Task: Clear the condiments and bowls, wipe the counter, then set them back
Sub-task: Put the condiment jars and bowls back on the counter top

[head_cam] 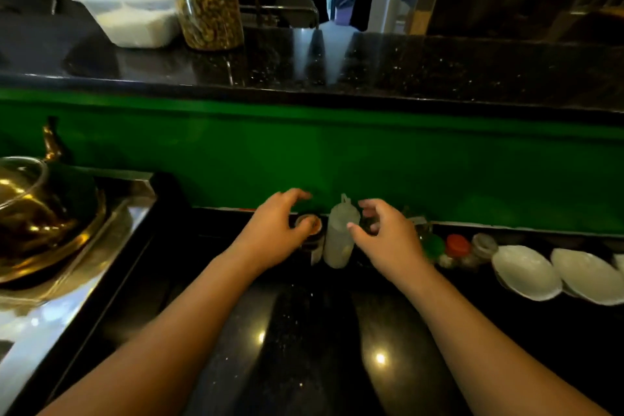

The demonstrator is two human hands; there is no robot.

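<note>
Squeeze bottle (339,236) stands upright on the tabletop (304,331), nozzle up; left hand (277,233) curls over a small jar (309,224) beside it, right hand (385,233) spread, holding nothing.

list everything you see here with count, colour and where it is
squeeze bottle: 1, cloudy white, lower counter by green wall
small jar: 1, dark, under left fingers
capped jars: about 3, green, red, clear lids, right of bottle
bowls: at least 2, white, far right
tub: 1, clear, white contents, upper counter
tall jar: 1, clear, brownish contents, beside tub
pot: 1, brass, left
left hand: on small jar
right hand: open, beside bottle
</note>
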